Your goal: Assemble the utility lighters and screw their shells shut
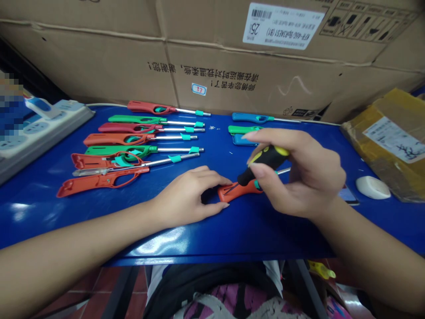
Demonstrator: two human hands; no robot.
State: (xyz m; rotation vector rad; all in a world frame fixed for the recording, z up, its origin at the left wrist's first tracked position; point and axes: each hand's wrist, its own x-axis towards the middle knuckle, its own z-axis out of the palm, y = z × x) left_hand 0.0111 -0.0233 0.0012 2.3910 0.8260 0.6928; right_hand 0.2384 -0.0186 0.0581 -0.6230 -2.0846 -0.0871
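Observation:
My left hand (pixel 191 197) grips the rear end of an orange lighter (pixel 244 188) between thumb and fingers, against the blue table. My right hand (pixel 295 173) holds a black and yellow screwdriver (pixel 262 164), its shaft slanting down to the lighter's handle. Fingers hide part of the lighter's trigger area; its metal tube shows beyond them. At the left lies an opened orange lighter (pixel 102 177), its shell halves apart with a clear-handled tool between them. Above it are several red, green and orange lighters (pixel 129 128) in a row, each with a teal piece on its tube.
Behind my right hand lie two blue lighters and a green lighter (pixel 241 129). A large cardboard box (pixel 206 48) walls off the table's back edge. At the left is a power strip (pixel 40 128); at the right, a white mouse (pixel 372 187) and a taped parcel (pixel 388 141).

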